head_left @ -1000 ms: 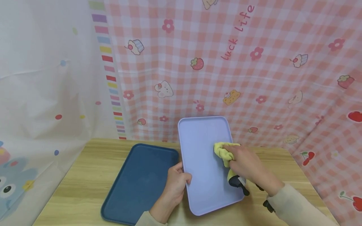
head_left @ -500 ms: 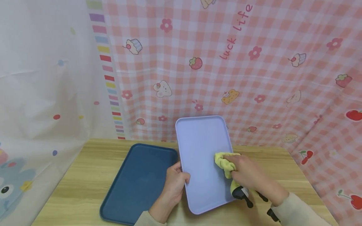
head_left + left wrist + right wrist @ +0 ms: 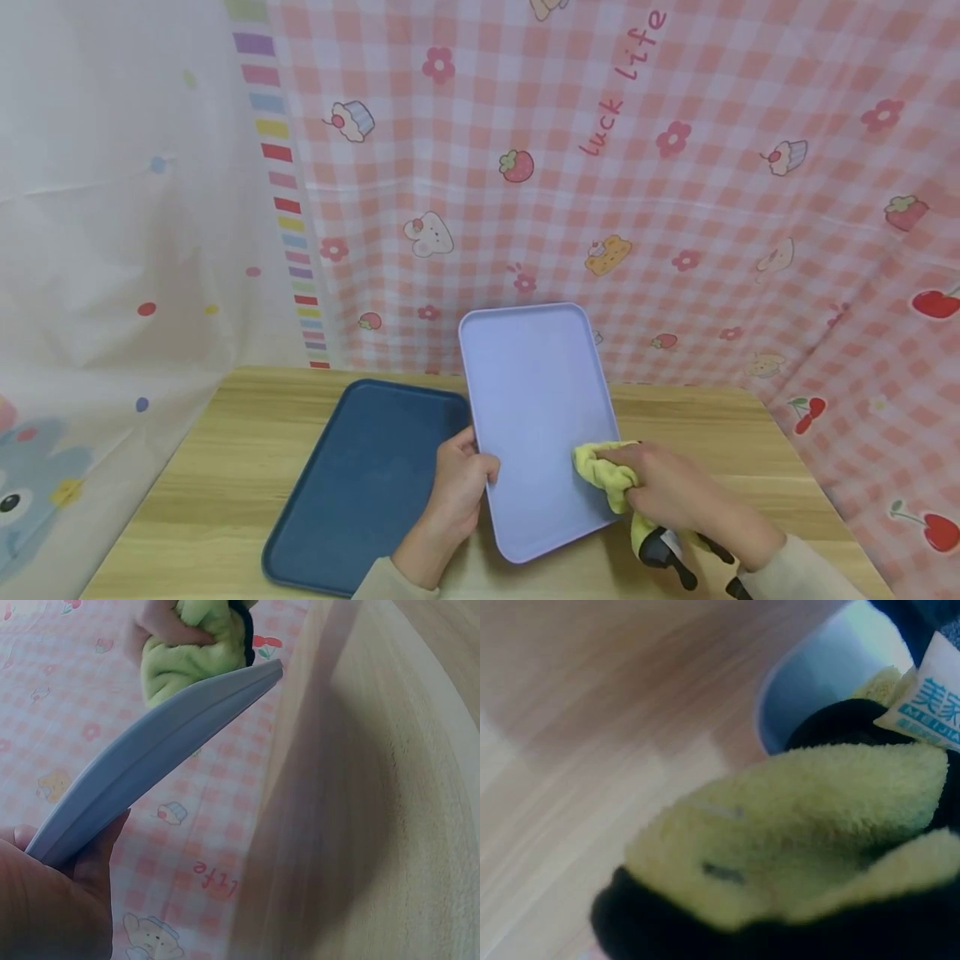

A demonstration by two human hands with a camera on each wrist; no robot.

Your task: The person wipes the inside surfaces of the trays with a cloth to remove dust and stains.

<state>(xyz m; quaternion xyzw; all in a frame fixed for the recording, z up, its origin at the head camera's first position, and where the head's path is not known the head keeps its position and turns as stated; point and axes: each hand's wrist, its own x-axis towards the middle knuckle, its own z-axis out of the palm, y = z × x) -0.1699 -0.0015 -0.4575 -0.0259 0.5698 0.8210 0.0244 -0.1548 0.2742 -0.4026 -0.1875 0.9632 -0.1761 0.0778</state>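
A lavender tray (image 3: 536,400) is held tilted up off the table, its inner face toward the head camera. My left hand (image 3: 457,483) grips its left edge, thumb on the face and fingers behind; the left wrist view shows the tray (image 3: 157,746) edge-on in that hand (image 3: 56,900). My right hand (image 3: 671,492) holds a bunched yellow cloth (image 3: 603,475) with black trim against the tray's right side, low down. In the right wrist view the fuzzy cloth (image 3: 802,817) and its white label (image 3: 930,701) fill much of the frame, hiding the fingers.
A dark blue tray (image 3: 367,483) lies flat on the wooden table (image 3: 187,500), left of the lavender one. A pink checked curtain (image 3: 480,200) hangs behind the table, with a white sheet (image 3: 112,250) on the left.
My right hand has slid the cloth down along the right side of the lavender tray. The left hand keeps its grip, and the tray stays nearly in place.
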